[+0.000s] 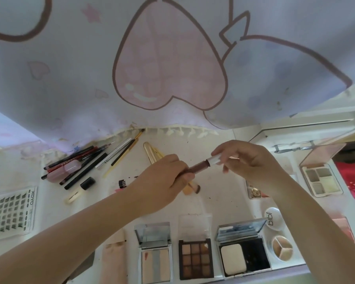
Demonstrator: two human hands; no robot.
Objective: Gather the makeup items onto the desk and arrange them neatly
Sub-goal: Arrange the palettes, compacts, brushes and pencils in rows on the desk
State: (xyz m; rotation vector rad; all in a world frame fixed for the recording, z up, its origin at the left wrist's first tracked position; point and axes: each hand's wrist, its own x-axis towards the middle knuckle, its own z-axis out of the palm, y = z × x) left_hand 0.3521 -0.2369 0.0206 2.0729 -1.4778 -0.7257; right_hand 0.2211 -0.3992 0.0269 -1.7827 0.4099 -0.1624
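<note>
Above the middle of the white desk (203, 144) my left hand (162, 179) grips the brown tube of a lip gloss (197, 167). My right hand (248, 158) pinches its white cap (214, 160) at the tube's far end. A pile of pencils and liners (78, 165) lies at the back left beside thin brushes (123, 152). Open palettes line the front edge: a contour palette (155, 261), a brown eyeshadow palette (196, 258) and a powder compact (244, 255).
A lash tray (10, 212) lies at the left. A round concealer pot (282, 250) and its lid (274, 218) sit front right, an open quad palette (322, 181) at the right. A patterned curtain (172, 68) hangs behind. Gold clips (152, 152) lie mid-desk.
</note>
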